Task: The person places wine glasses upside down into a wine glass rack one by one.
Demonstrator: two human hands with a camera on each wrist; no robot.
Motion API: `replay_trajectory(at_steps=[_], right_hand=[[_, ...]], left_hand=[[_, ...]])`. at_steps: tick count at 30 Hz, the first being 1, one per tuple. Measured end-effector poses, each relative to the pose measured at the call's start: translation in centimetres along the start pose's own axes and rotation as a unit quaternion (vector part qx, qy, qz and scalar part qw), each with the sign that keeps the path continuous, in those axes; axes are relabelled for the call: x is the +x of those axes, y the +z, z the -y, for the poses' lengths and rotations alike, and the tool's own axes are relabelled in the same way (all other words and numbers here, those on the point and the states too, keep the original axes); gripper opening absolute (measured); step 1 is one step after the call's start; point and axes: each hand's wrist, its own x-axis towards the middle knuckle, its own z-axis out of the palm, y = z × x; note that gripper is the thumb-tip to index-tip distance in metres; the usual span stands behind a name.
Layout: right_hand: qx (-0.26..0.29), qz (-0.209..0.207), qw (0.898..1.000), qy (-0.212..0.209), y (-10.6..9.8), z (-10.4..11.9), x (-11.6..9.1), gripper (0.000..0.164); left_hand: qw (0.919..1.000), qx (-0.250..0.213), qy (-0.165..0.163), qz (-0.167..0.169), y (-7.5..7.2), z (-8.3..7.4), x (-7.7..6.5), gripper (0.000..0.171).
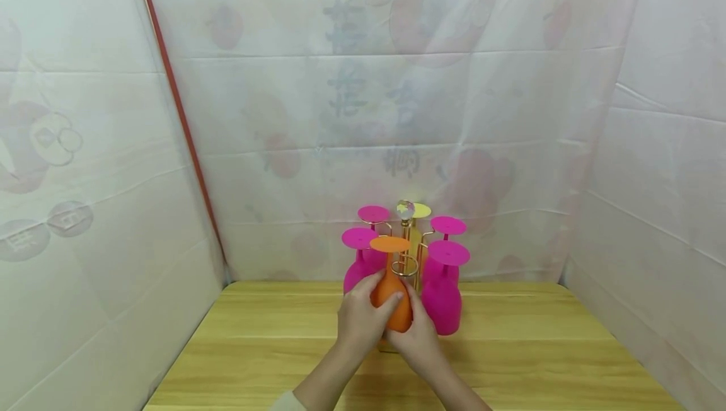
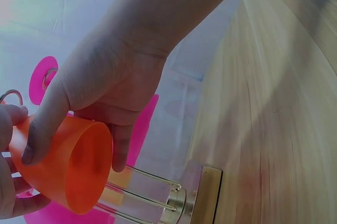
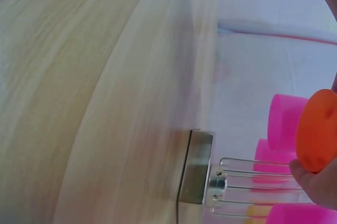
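Both hands hold an orange plastic goblet upside down, its round foot uppermost, at the front of a gold wire goblet rack. My left hand grips the bowl from the left, thumb across its front. From the right, my right hand grips the bowl, its fingers around the side. The goblet's stem stands beside an open wire ring of the rack. In the left wrist view the orange bowl shows its open mouth. Magenta goblets hang upside down on both sides of the rack.
A yellow goblet hangs at the back of the rack, near the clear faceted knob on top. The rack's square metal base stands on the wooden table. Pale printed curtains enclose the back and sides.
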Motion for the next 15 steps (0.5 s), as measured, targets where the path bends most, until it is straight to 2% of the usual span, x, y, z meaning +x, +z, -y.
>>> replay_trajectory(at_steps=[8, 15], right_hand=[[0.005, -0.007, 1.000, -0.004, -0.08, -0.43, 0.08, 0.097], [-0.001, -0.015, 1.000, -0.012, -0.12, -0.69, 0.14, 0.097]], left_hand=[[0.9997, 0.016, -0.007, 0.019, 0.42, -0.22, -0.04, 0.050], [0.9989, 0.029, 0.026, 0.024, 0.94, -0.11, -0.06, 0.046]])
